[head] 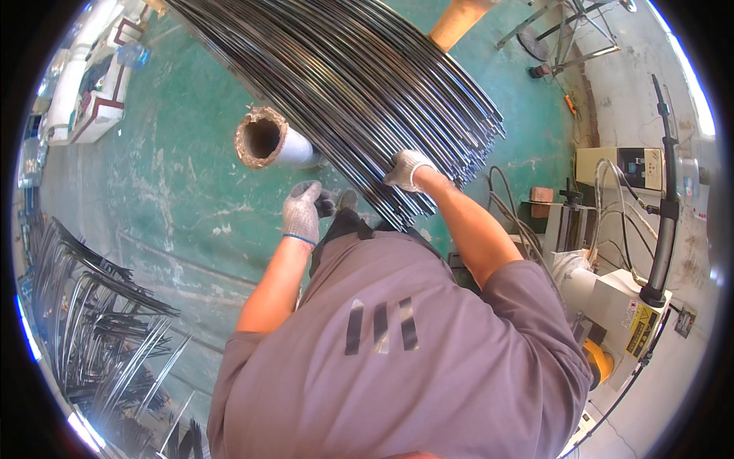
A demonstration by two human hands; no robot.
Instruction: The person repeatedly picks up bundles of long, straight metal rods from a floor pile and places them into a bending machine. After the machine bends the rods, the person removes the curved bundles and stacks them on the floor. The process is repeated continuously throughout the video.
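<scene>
A broad bundle of long, thin metal rods or tubes (pixel 344 86) slants across the upper middle, its uneven ends facing me at the lower right. On top of the rods near those ends is my right hand (pixel 410 170) in a pale knit glove, fingers curled down around some of them; its fingertips are partly hidden. My left hand (pixel 304 209), in a similar glove with dark grey fingertips and a blue cuff edge, hangs left of the rod ends. Its fingers are loosely bent, and nothing shows in them. Beside it stands a thick cardboard tube (pixel 261 137) with a frayed rim.
Another brown tube-like post (pixel 459 23) rises beside the bundle's far side. At right stands a machine with a white housing (pixel 619 310), hoses and a black upright arm (pixel 668 212). Many bent metal rods (pixel 109 321) lie at lower left. Green floor (pixel 183 160) shows between.
</scene>
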